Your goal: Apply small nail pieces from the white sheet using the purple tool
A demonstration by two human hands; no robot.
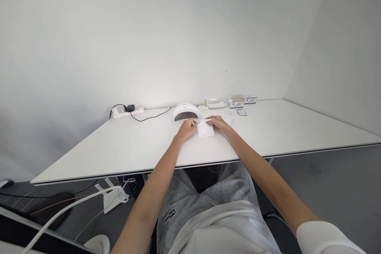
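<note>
A small white card [205, 130] with scattered dark specks is in front of me near the table's middle. At its upper left corner, my left hand [187, 128] pinches a thin blue-and-white item [198, 122], too small to name. My right hand [219, 122] holds the card at its upper right edge, fingers bent over it. Just beyond my left hand stands a white arched nail lamp [185, 110] with a dark opening. A small bottle of pale yellow nail polish [205, 107] stands to the lamp's right.
A white tray [216, 104] lies behind the right hand. Blue-and-white boxes [237, 104] and a small flat packet [242, 112] are farther right. A power strip [126, 112] with a black plug and cable lies at the back left. The table's front edge [205, 164] runs before my lap.
</note>
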